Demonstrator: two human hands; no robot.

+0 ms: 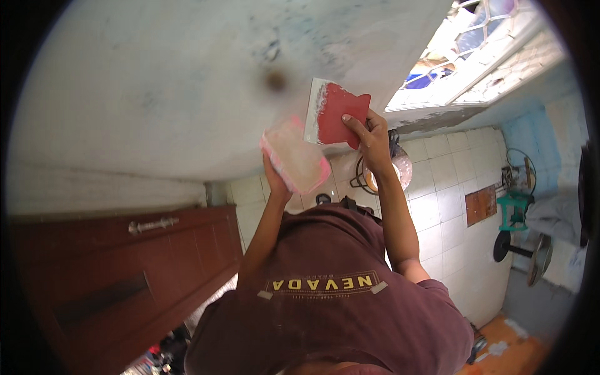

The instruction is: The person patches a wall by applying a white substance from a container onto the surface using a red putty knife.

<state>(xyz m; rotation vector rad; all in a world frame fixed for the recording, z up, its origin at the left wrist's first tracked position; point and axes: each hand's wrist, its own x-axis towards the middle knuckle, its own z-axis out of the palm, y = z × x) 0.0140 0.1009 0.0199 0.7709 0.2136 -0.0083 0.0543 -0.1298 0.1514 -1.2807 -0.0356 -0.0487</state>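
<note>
My left hand (276,180) grips the side of a shallow pink-rimmed tray (324,170), whose face is covered with a whitish layer. In my right hand (373,142) is a flat red putty spreader (340,115), thumb pressed on its face and fingers behind. White paste smears run along the spreader's pale straight edge, which points left. Tray and spreader are close together, the spreader above and right of the tray. Behind both rises a pale wall (187,81) with dark patches; whether the spreader touches it, I cannot tell.
A brown wooden door (187,250) with a metal bolt stands at left. A grilled window (481,56) is at upper right. On the white tiled floor (431,209) are a bucket (405,169) by my right forearm, a brown square panel (480,206) and a green stool (514,209).
</note>
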